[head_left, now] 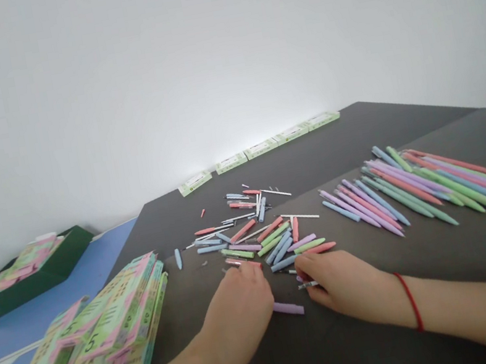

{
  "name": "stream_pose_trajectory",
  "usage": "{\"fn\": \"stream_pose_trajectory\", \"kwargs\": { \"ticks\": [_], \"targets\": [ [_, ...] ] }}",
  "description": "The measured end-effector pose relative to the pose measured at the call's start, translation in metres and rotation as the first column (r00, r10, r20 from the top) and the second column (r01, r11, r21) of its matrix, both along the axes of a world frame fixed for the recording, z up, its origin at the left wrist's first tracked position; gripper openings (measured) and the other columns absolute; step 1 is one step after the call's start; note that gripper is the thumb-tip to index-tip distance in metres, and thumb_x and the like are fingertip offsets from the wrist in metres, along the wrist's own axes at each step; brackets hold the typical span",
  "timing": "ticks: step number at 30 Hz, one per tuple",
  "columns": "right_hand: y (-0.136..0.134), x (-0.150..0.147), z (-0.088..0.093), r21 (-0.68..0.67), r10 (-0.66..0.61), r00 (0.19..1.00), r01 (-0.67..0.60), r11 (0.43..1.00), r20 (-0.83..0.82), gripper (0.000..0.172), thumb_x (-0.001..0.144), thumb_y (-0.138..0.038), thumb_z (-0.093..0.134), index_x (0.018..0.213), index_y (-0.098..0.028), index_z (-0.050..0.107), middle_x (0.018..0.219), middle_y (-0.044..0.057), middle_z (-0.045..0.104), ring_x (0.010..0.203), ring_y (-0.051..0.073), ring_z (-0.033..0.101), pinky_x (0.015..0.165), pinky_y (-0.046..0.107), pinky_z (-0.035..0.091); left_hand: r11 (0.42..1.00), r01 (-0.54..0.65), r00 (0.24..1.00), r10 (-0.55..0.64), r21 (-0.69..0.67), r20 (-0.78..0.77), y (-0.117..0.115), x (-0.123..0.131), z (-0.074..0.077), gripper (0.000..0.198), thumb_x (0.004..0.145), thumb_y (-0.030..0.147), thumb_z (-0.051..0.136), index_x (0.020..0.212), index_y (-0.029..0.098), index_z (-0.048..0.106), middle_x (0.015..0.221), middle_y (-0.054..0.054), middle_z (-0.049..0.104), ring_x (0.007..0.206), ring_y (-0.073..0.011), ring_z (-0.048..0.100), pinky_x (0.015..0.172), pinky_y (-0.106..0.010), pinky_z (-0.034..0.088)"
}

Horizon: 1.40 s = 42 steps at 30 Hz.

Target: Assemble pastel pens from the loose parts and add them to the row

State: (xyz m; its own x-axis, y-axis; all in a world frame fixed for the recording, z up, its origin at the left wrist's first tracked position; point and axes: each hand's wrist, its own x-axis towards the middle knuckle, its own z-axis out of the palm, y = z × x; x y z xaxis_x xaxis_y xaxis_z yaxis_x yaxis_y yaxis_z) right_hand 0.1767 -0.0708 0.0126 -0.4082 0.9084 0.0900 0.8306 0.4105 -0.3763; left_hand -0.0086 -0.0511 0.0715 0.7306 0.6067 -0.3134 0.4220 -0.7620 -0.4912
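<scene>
Both hands rest on a dark table (pixel 346 339) at the near edge of a scatter of pastel pen parts (pixel 271 236). My left hand (pixel 241 305) lies knuckles up, fingers curled, on a purple pen piece (pixel 288 308) that sticks out to its right. My right hand (pixel 343 283), with a red string round the wrist, pinches a thin metal-tipped refill (pixel 307 285) between its fingertips. A pink barrel (pixel 323 247) and a blue barrel (pixel 284 262) lie just beyond the fingers.
A large pile of assembled pens (pixel 417 185) lies at the right. Stacks of green-and-pink cards (pixel 104 332) sit at the near left. A dark green tray (pixel 28 270) with more cards stands far left. Small green boxes (pixel 260 147) line the far edge by the wall.
</scene>
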Motion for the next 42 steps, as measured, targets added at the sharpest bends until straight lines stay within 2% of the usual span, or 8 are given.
{"fn": "stream_pose_trajectory", "kwargs": {
  "ticks": [10,16,19,23,29,33,37,42],
  "targets": [
    [0.003,0.003,-0.004,-0.002,0.014,0.999,-0.014,1.000,-0.035,0.015,0.070,-0.010,0.048,0.081,-0.018,0.054,0.075,0.004,0.061,0.063,0.017,0.056,0.056,0.026,0.028,0.972,-0.158,0.975,0.181,-0.173,0.132,0.022,-0.005,0.020,0.016,0.087,0.012,0.047,0.094,0.013,0.061,0.084,-0.014,0.068,0.077,-0.0281,0.065,0.062,-0.033,0.045],
    [0.006,0.003,-0.002,-0.010,-0.010,0.998,0.009,1.000,-0.068,0.013,0.071,-0.011,0.048,0.081,-0.018,0.053,0.071,0.003,0.059,0.063,0.017,0.053,0.058,0.026,0.029,0.880,-0.416,0.813,0.473,-0.231,0.339,0.021,-0.028,0.012,0.020,0.092,0.025,0.039,0.102,0.018,0.055,0.076,-0.006,0.068,0.068,-0.0241,0.066,0.056,-0.027,0.041],
    [0.007,0.003,0.000,-0.018,-0.037,0.995,0.035,0.999,-0.090,0.009,0.074,-0.012,0.048,0.079,-0.019,0.052,0.067,0.001,0.056,0.060,0.016,0.050,0.058,0.026,0.029,0.858,-0.377,0.728,0.507,-0.348,0.461,0.019,-0.033,-0.009,0.019,0.091,0.025,0.042,0.107,0.023,0.052,0.088,-0.003,0.069,0.075,-0.0208,0.066,0.060,-0.024,0.041],
    [0.010,0.004,0.007,-0.132,-0.060,0.973,0.031,0.991,-0.222,0.007,0.078,-0.014,0.048,0.076,-0.019,0.051,0.064,-0.002,0.054,0.058,0.013,0.047,0.057,0.024,0.030,0.876,-0.320,0.750,0.467,-0.362,0.469,0.020,-0.027,-0.030,0.018,0.088,0.020,0.047,0.103,0.024,0.056,0.094,-0.003,0.069,0.084,-0.0214,0.065,0.068,-0.026,0.042],
    [0.016,0.007,0.011,-0.322,-0.124,0.889,-0.028,0.946,-0.442,0.005,0.076,-0.014,0.051,0.073,-0.019,0.051,0.065,-0.004,0.052,0.060,0.011,0.046,0.056,0.022,0.032,0.884,-0.316,0.741,0.457,-0.345,0.493,0.028,-0.017,-0.035,0.010,0.087,0.020,0.047,0.087,0.020,0.056,0.080,-0.003,0.065,0.078,-0.0216,0.062,0.066,-0.027,0.041],
    [0.016,0.004,0.009,-0.515,-0.234,0.797,-0.111,0.850,-0.558,0.005,0.078,-0.015,0.049,0.079,-0.019,0.052,0.052,-0.009,0.040,0.046,0.007,0.038,0.044,0.019,0.026,0.878,-0.276,0.659,0.469,-0.392,0.588,0.023,-0.014,-0.032,0.006,0.084,0.019,0.048,0.083,0.020,0.054,0.077,-0.001,0.061,0.073,-0.0177,0.057,0.064,-0.025,0.038],
    [0.012,0.001,0.012,-0.538,-0.239,0.724,-0.213,0.815,-0.648,0.002,0.081,-0.018,0.049,0.082,-0.019,0.051,0.053,-0.009,0.042,0.042,0.006,0.035,0.041,0.018,0.024,0.760,-0.047,0.358,0.618,-0.648,0.700,0.010,-0.010,-0.025,0.003,0.080,0.017,0.050,0.078,0.019,0.051,0.069,0.004,0.051,0.062,-0.0127,0.047,0.058,-0.022,0.035],
    [0.007,0.001,0.019,-0.416,-0.169,0.742,-0.160,0.895,-0.649,0.004,0.079,-0.020,0.056,0.078,-0.017,0.056,0.064,-0.004,0.050,0.056,0.009,0.041,0.051,0.020,0.031,0.481,0.269,0.170,0.829,-0.834,0.533,0.003,-0.006,-0.024,0.006,0.083,0.016,0.047,0.077,0.017,0.050,0.068,0.004,0.056,0.064,-0.0115,0.048,0.064,-0.022,0.036]
  ]
}}
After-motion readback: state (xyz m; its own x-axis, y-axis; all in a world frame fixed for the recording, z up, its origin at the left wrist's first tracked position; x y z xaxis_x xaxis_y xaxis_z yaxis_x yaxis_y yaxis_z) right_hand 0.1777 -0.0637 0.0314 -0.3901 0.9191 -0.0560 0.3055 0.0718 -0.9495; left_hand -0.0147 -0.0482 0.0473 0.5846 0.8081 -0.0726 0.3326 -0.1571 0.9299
